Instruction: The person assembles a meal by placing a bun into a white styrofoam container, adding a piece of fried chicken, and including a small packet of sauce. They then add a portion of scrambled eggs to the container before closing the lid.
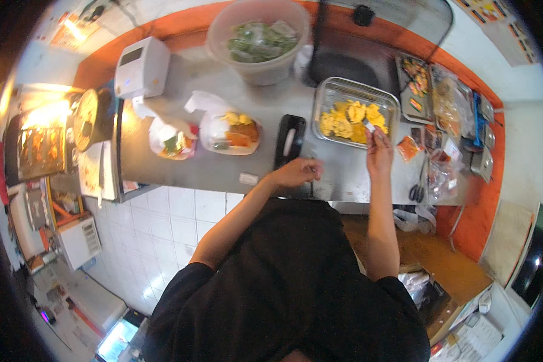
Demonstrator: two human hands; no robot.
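My right hand (379,151) is closed at the near right edge of a clear rectangular container (326,90) of yellow food pieces (344,120). Its fingertips pinch a small whitish-grey item (368,125) whose kind I cannot make out; its tip reaches over the food. My left hand (297,172) hovers by the counter's front edge, fingers loosely bent and apart, with nothing visible in them. Just beyond it lies a long black object (290,140) with a pale strip. Left of that sit two white-wrapped food portions, one larger (230,134) and one smaller (172,140).
A big translucent tub (258,66) of bagged greens stands at the back, with a white box-shaped device (142,67) to its left. Right of the container are black-handled scissors (417,192), an orange packet (408,148) and a dark tray (415,90) of small packets. A cooking unit (42,145) glows far left.
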